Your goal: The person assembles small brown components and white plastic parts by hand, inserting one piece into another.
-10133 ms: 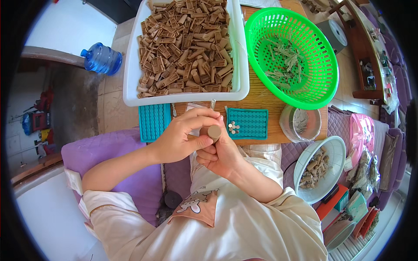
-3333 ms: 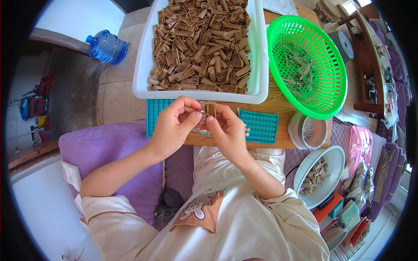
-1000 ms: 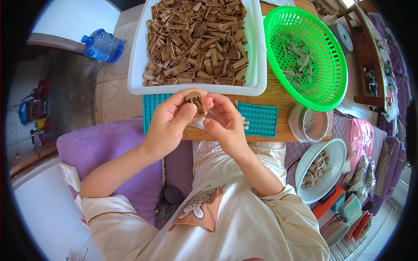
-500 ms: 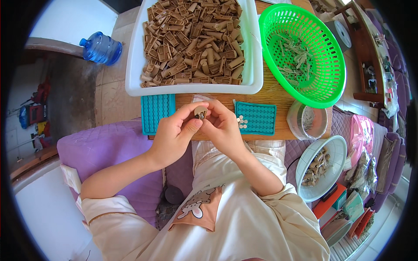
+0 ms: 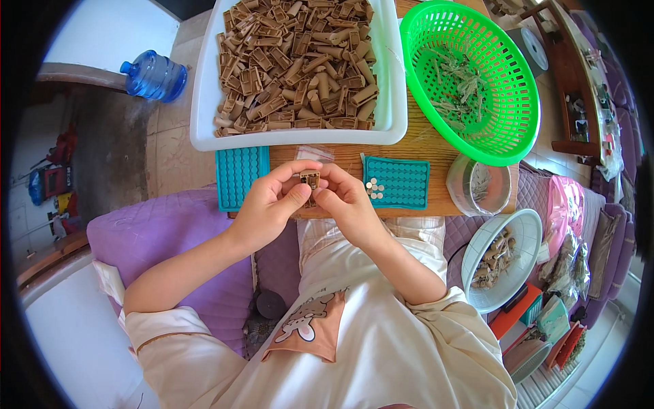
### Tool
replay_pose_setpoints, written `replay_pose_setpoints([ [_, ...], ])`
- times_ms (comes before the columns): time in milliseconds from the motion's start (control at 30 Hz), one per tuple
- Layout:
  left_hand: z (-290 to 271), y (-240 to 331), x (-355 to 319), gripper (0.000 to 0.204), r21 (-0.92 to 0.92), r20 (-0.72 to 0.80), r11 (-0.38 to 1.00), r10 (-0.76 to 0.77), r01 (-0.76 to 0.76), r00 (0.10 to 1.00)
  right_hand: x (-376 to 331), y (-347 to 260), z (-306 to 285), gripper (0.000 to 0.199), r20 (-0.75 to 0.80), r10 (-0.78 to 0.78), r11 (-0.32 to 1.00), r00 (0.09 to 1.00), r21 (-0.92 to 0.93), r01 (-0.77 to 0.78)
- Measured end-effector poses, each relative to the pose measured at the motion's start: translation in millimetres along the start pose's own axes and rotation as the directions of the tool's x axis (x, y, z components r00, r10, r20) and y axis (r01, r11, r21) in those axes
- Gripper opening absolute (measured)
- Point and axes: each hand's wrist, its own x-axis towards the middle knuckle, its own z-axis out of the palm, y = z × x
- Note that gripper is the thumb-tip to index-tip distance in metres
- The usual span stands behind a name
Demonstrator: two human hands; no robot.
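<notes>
Between my two hands, over the near edge of the wooden table (image 5: pixel 327 155), is a small brown plastic casing (image 5: pixel 310 178), its hollow side showing. My left hand (image 5: pixel 272 204) grips it with thumb and fingers from the left. From the right, my right hand (image 5: pixel 347 204) pinches the same casing. Fine parts inside it are too small to make out. Just right of my hands lies a teal tray (image 5: pixel 409 183) with several small silvery discs (image 5: pixel 375 189) at its left end. A second teal tray (image 5: pixel 242 178) lies left of my hands.
A white bin (image 5: pixel 300 138) full of brown casings (image 5: pixel 293 68) stands at the back. Right of it is a green basket (image 5: pixel 521 102) with thin metallic strips, then a clear round container (image 5: pixel 504 194). Lower right, a pale basin (image 5: pixel 524 252) holds brown pieces. A clear bag (image 5: pixel 317 154) lies behind my hands.
The casing has turned between my fingers, so its hollow side now shows instead of its rounded end. Both hands stay together on it. The whole view has shifted slightly.
</notes>
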Motion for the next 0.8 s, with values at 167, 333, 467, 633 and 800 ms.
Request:
replay_pose_setpoints([
  [167,0,7,2,0.028,-0.136,0.042,0.979,-0.147,0.151,0.988,-16,1,-21,0.024,-0.045,-0.145,0.951,0.988,-0.282,0.127],
  [333,1,9,-1,0.030,-0.056,0.140,0.965,-0.246,0.256,0.959,-27,4,-89,0.026,-0.013,-0.430,0.339,0.903,-0.929,0.147],
  [467,5,10,-1,0.031,-0.025,0.152,0.949,-0.307,0.314,0.940,-19,9,-106,0.027,0.122,-0.410,0.086,0.904,-0.981,0.172],
  [633,3,7,0,0.032,-0.044,0.154,0.941,-0.326,0.336,0.933,-13,13,-113,0.030,0.338,-0.356,-0.084,0.871,-0.940,0.331],
  [800,3,6,-1,0.032,-0.051,0.186,0.948,-0.299,0.313,0.936,-13,4,-102,0.021,0.237,-0.361,0.008,0.902,-0.966,0.257],
])
